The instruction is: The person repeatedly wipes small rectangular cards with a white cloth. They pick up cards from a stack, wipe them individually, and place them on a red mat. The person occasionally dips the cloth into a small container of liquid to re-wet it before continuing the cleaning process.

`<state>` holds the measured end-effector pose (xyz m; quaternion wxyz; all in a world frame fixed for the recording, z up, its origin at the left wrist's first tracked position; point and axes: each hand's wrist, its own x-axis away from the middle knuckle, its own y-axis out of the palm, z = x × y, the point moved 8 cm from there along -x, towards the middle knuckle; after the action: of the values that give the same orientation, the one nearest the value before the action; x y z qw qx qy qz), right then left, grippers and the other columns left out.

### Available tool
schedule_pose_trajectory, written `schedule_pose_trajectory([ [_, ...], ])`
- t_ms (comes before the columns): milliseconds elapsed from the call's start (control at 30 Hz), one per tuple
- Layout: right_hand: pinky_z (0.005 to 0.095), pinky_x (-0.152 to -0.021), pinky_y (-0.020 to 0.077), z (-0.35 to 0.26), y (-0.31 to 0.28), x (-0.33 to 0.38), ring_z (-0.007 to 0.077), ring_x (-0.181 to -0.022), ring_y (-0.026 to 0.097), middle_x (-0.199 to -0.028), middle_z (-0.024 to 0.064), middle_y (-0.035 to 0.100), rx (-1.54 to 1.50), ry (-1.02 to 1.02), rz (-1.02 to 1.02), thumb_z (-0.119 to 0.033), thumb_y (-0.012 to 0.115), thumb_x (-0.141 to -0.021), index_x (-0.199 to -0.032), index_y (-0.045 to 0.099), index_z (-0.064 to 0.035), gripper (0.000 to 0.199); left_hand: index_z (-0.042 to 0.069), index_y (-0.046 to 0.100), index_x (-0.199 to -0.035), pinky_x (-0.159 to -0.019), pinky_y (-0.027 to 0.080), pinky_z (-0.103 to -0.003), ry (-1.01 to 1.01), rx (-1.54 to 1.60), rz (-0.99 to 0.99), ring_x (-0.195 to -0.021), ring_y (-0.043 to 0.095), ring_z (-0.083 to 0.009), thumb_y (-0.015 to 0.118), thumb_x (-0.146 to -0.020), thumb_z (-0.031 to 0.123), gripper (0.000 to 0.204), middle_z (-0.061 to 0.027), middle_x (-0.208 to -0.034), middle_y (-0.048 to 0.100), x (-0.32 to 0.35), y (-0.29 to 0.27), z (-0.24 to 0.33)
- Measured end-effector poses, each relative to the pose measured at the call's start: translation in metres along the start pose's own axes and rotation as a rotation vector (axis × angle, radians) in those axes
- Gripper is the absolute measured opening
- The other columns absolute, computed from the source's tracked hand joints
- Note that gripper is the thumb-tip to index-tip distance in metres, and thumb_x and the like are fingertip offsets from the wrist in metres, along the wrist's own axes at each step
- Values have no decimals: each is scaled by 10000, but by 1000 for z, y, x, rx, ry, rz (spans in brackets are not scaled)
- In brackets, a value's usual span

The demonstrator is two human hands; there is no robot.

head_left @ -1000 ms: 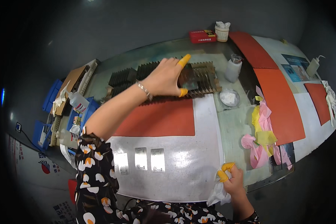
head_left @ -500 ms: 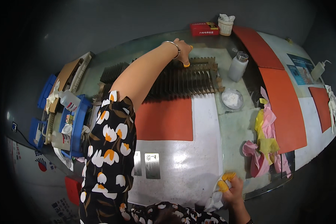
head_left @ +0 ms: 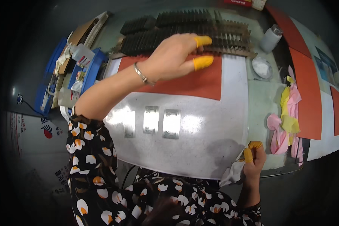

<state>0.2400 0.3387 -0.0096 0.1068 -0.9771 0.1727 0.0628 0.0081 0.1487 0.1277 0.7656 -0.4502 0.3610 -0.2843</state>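
Observation:
My left hand [head_left: 177, 58] hangs over the red-orange mat [head_left: 177, 84], just in front of the slotted racks [head_left: 233, 39]. Yellow finger cots cover its thumb and index finger, which are apart with nothing visible between them. Rows of thin dark plates [head_left: 139, 43] stand upright in the racks. Down at the front right edge, my right hand [head_left: 255, 162], also in yellow finger cots, grips a crumpled white cloth [head_left: 231, 174]. Between the hands, several thin shiny metal plates [head_left: 171, 124] with a palm-tree design lie side by side on the white sheet [head_left: 203, 150].
A bottle with a metal cap [head_left: 271, 38] and a bowl of white powder [head_left: 262, 67] stand right of the racks. Pink and yellow cloths [head_left: 290, 122] lie at the right, beside a long orange mat [head_left: 309, 101]. Blue bins [head_left: 92, 71] with bottles line the left.
My left hand has come back from the far side of the racks to above the red-orange mat. The view has shifted, uncovering more metal plates. My right hand still holds the cloth.

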Motion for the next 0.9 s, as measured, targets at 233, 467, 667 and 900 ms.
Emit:
schedule_pose_trajectory([
  [233,187,-466,361,-13,17,0,33,-522,438,-627,-7,504,8,-24,-103,-67,600,-814,-856,515,7,121,-22,327,-1275,-1001,255,-454,-185,-77,-343,-1104,354,-350,751,-557,391,931,-202,-1151,370,175,69,19],
  [467,187,-472,374,-5,16,1,36,-532,454,-628,-7,510,-112,55,-52,-90,607,-820,-856,522,3,131,-29,351,-1254,-942,316,-423,-374,83,-337,-1032,418,-341,746,-552,325,880,-200,-1158,374,176,71,23],
  [667,199,-446,366,-9,15,0,37,-495,459,-564,1,509,71,-26,-100,-74,635,-788,-801,541,-9,115,-52,341,-1268,-826,381,-375,-133,-103,-434,-926,480,-336,718,-587,381,890,-211,-1054,465,155,65,39],
  [900,211,-466,410,-12,13,-3,56,-511,511,-585,24,555,-42,70,-127,-94,643,-788,-786,542,-6,134,-58,360,-1264,-812,371,-350,22,-373,-74,-833,517,-283,663,-628,349,813,-163,-829,547,-74,-21,-8],
])
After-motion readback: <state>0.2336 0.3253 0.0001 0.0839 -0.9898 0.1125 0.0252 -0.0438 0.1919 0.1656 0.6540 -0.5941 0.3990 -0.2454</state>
